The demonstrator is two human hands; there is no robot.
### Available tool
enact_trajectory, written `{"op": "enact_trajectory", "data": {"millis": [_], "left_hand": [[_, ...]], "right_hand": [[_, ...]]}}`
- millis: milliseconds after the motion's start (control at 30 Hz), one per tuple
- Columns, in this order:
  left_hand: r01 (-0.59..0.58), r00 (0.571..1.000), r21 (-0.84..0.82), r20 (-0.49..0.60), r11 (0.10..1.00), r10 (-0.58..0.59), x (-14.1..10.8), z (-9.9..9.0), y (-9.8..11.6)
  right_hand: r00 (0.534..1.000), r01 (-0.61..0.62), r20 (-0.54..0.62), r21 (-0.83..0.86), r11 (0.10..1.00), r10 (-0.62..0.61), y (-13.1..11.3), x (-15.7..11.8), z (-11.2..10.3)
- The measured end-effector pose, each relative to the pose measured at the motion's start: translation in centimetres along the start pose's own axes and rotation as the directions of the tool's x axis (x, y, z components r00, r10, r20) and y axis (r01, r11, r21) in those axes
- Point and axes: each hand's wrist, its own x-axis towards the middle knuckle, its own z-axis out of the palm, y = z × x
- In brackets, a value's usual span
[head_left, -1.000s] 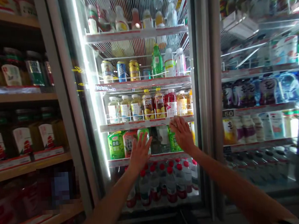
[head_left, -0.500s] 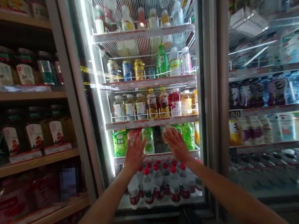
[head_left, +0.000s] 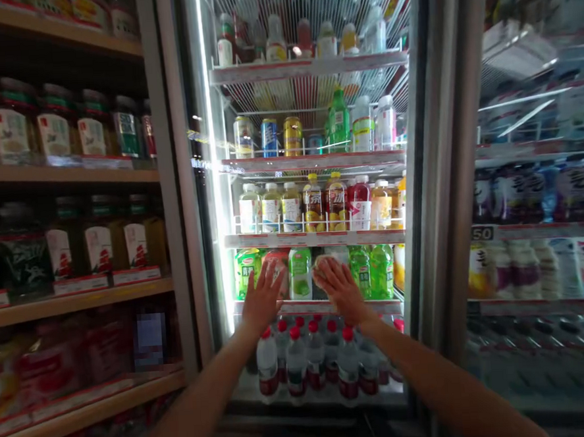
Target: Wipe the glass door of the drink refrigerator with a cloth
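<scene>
My left hand (head_left: 263,296) is raised with fingers spread in front of a red-labelled bottle (head_left: 276,265) on the lower shelf of a lit drinks cooler; it holds nothing. My right hand (head_left: 339,285) has its fingers wrapped over a pale, crumpled cloth-like piece (head_left: 321,276), in front of a dark gap on the same shelf. Between the hands stands a bottle with a green label (head_left: 300,274). Green bottles (head_left: 381,271) are right of my right hand. Below both wrists, several clear bottles with red caps (head_left: 296,363) stand on the cooler floor.
Bottles and cans fill upper shelves (head_left: 313,163) of the cooler. At left, wooden shelves (head_left: 66,173) hold jars and packages. A metal door frame (head_left: 450,169) stands at right, with another cooler of bottles (head_left: 577,188) beyond it.
The view has shifted, so the cooler and shelves appear further right. My right hand has moved slightly left relative to the bottles, still over the cloth-like piece. My left hand stays spread.
</scene>
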Motion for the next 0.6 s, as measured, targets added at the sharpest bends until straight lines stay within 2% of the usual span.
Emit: {"op": "enact_trajectory", "data": {"millis": [67,100,167,267,333,433,500,533,600], "left_hand": [[-0.011,1.0,0.005,0.005,1.0,0.011,-0.4,0.1,-0.5],[-0.016,1.0,0.005,0.007,1.0,0.016,-0.5,0.1,-0.7],[-0.022,1.0,0.003,0.001,1.0,0.022,-0.5,0.2,-1.0],[-0.02,1.0,0.004,-0.014,1.0,0.02,-0.4,0.1,-1.0],[-0.008,1.0,0.007,-0.001,1.0,0.008,-0.4,0.0,-1.0],[0.009,1.0,0.01,0.021,1.0,-0.01,-0.5,-0.3,-1.5],[0.018,0.999,0.017,0.028,1.0,-0.019,-0.4,-0.6,-2.2],[0.028,0.999,0.022,0.03,0.999,-0.028,-0.3,-0.8,-2.6],[0.042,0.999,0.032,0.032,0.999,-0.043,0.0,-1.2,-3.4]], "right_hand": [[0.996,0.077,0.053,0.015,0.997,-0.078,-1.0,-1.3,0.4],[0.994,0.088,0.059,0.02,0.996,-0.089,-1.1,-1.0,0.5],[0.998,0.043,0.036,0.023,0.999,-0.044,-0.8,0.9,0.4],[0.995,-0.094,-0.042,0.031,0.995,0.095,-0.3,4.8,0.2],[0.992,-0.112,-0.051,0.048,0.993,0.115,-0.6,5.4,0.3],[1.0,0.021,0.017,0.067,0.998,-0.022,-2.1,3.2,1.0],[0.989,0.13,0.062,0.074,0.989,-0.134,-2.7,1.8,1.3],[0.983,0.167,0.065,0.075,0.983,-0.172,-2.7,1.7,1.4],[0.985,0.164,0.045,0.068,0.984,-0.167,-2.3,3.2,1.2]]}}
